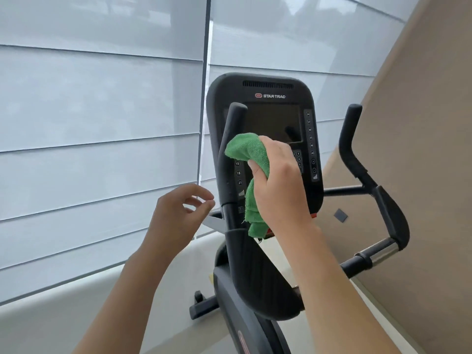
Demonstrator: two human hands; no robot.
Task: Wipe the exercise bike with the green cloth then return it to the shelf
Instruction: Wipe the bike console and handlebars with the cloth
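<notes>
Wiping the bike console
Right hand (277, 180) grips the green cloth (251, 159); console (265, 98) directly beyond its fingers; left hand (178, 213) loose, empty.

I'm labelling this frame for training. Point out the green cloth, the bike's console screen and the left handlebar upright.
green cloth (249, 149): head view, on the bunched upper fold.
console screen (272, 121): head view, middle of the dark display.
left handlebar upright (231, 139): head view, on the black bar's shaft.
</notes>
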